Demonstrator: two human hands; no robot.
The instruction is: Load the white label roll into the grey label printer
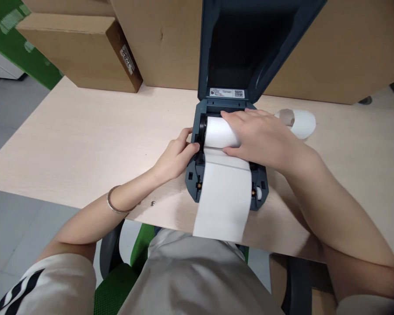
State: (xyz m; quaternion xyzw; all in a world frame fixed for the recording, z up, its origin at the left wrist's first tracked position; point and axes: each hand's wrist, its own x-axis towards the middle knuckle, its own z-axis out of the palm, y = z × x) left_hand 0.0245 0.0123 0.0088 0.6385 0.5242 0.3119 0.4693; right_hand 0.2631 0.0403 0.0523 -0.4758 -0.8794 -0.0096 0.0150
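A dark blue-grey label printer [192, 180] lies on the table with its lid [269, 52] raised. Inside it sits a white label roll [219, 132], and a strip of labels [223, 199] runs from the roll over the printer's front and past the table edge. My left hand [175, 155] grips the printer's left wall, thumb on the inner rim and fingers at the outside. From the right, my right hand [262, 135] reaches over the roll, thumb at its front and fingers across its top; it covers the roll's right end.
Behind the printer stands a large cardboard panel [331, 52], with a cardboard box [72, 57] at the back left. A curled white piece of paper [304, 124] rests on the pale wooden table [95, 131], right of the printer. Below is a green chair [116, 288].
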